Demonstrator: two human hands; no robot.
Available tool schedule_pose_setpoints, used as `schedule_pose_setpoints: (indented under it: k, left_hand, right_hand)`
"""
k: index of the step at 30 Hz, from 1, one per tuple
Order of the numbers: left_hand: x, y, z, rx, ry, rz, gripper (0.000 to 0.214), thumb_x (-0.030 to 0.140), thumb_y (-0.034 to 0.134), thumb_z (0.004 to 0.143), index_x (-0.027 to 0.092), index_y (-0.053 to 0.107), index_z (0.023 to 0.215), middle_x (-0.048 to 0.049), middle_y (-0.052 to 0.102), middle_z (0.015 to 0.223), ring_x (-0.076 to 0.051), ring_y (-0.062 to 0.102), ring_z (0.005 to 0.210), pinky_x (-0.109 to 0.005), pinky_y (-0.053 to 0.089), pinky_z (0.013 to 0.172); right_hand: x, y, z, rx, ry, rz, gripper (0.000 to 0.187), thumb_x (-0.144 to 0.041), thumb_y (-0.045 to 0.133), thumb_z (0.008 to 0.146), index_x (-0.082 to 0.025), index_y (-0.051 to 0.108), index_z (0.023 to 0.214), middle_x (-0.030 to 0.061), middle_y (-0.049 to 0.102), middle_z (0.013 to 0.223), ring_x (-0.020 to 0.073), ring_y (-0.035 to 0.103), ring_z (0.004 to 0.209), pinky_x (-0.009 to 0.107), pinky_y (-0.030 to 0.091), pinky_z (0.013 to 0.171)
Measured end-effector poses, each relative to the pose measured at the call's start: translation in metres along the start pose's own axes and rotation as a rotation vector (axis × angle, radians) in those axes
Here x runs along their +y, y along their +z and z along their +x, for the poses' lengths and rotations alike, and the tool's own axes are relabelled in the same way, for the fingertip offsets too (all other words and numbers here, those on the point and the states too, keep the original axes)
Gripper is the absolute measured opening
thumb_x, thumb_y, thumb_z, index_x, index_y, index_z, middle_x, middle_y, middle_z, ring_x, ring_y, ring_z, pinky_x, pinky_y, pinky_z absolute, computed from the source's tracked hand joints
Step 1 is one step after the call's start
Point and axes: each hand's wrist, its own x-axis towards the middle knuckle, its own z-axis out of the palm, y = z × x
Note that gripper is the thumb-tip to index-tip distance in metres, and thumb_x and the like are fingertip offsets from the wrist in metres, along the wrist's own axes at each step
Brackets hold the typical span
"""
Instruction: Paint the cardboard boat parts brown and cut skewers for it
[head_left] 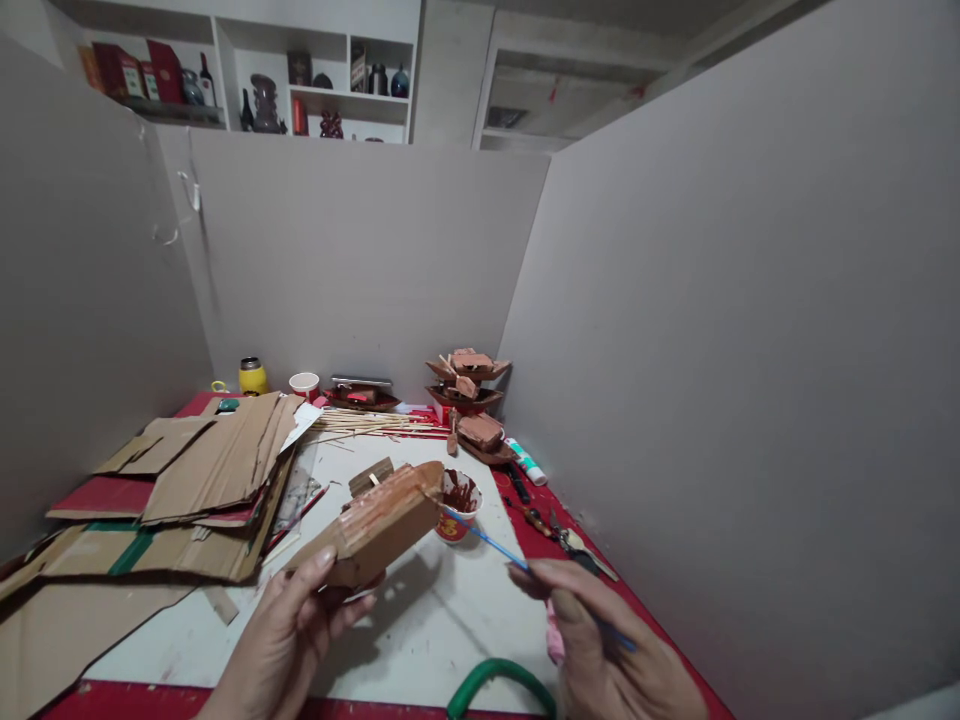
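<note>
Left hand (292, 625) has the cardboard piece (390, 545) gripped, thumb on the near end; its other fingers go underneath, partly hidden. Piece is up over the white board (420, 650), mid-frame, tilted, top streaked reddish brown. Whether its underside touches anything: can't tell.

Right hand (600, 640) pinches the blue brush (487, 540); handle end pokes out past your fingers. Tip is at the piece's far end, bristles too small to make out, contact looks likely but not certain.

Paint cup (455, 530) sits just behind, left edge covered by your piece. Brown paint smeared inside; level can't be read. A brown block (371, 476) is half blocked by the piece too. Pink item (554, 636) is mostly behind your right hand, can't ID it. Green loop (499, 674) is cut off by the bottom edge. Cardboard stack (217, 470) runs out of frame left.

Writing: cup has yellow characters on red, not legible. White tube (527, 463) has a green label, text too small. Shelf boxes (142, 75) carry labels, unreadable from here.
</note>
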Motion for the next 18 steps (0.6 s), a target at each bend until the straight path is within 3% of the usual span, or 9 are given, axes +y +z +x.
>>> schedule_pose_setpoints:
  k: [4, 10, 12, 15, 18]
  left_hand:
    - [-0.002, -0.002, 0.000, -0.012, -0.005, -0.010, 0.048, 0.033, 0.081, 0.079, 0.017, 0.068, 0.123, -0.0142, 0.076, 0.123, -0.030, 0.075, 0.099, -0.042, 0.064, 0.082]
    - [-0.001, 0.001, 0.000, -0.003, -0.004, -0.031, 0.049, 0.031, 0.079, 0.081, 0.017, 0.065, 0.127, -0.0135, 0.076, 0.122, -0.028, 0.075, 0.098, -0.041, 0.064, 0.081]
    - [0.000, 0.002, -0.001, 0.004, 0.000, -0.031, 0.049, 0.031, 0.078, 0.082, 0.016, 0.064, 0.127, -0.0139, 0.076, 0.121, -0.029, 0.076, 0.097, -0.042, 0.065, 0.081]
    - [0.003, 0.003, -0.001, 0.002, 0.012, -0.028, 0.054, 0.031, 0.077, 0.083, 0.016, 0.060, 0.132, -0.0151, 0.076, 0.123, -0.032, 0.076, 0.097, -0.042, 0.065, 0.080]
    - [0.006, 0.004, -0.002, 0.010, 0.012, -0.043, 0.059, 0.029, 0.076, 0.084, 0.016, 0.055, 0.138, -0.0167, 0.073, 0.128, -0.035, 0.076, 0.101, -0.042, 0.066, 0.080]
  right_hand:
    - [0.004, -0.002, 0.000, 0.012, 0.068, -0.032, 0.020, -0.039, 0.062, 0.098, -0.026, 0.078, 0.095, 0.0033, 0.081, 0.079, 0.0205, 0.079, 0.071, 0.027, 0.064, 0.070]
    - [-0.007, 0.005, -0.002, -0.099, -0.004, 0.205, 0.019, -0.039, 0.063, 0.098, -0.027, 0.077, 0.094, 0.0009, 0.080, 0.075, 0.0182, 0.078, 0.064, 0.026, 0.064, 0.065]
    - [-0.007, 0.005, -0.001, -0.050, 0.062, 0.165, 0.019, -0.039, 0.064, 0.097, -0.027, 0.078, 0.092, 0.0015, 0.080, 0.075, 0.0190, 0.078, 0.065, 0.025, 0.064, 0.063]
    - [-0.001, -0.002, 0.006, 0.126, 0.200, 0.017, 0.023, -0.042, 0.067, 0.095, -0.022, 0.078, 0.089, 0.0036, 0.080, 0.071, 0.0198, 0.077, 0.061, 0.024, 0.063, 0.059]
    - [0.008, -0.013, 0.023, 0.226, 0.234, -0.149, 0.029, -0.046, 0.068, 0.092, -0.019, 0.078, 0.090, 0.0057, 0.081, 0.073, 0.0204, 0.077, 0.061, 0.022, 0.060, 0.054]
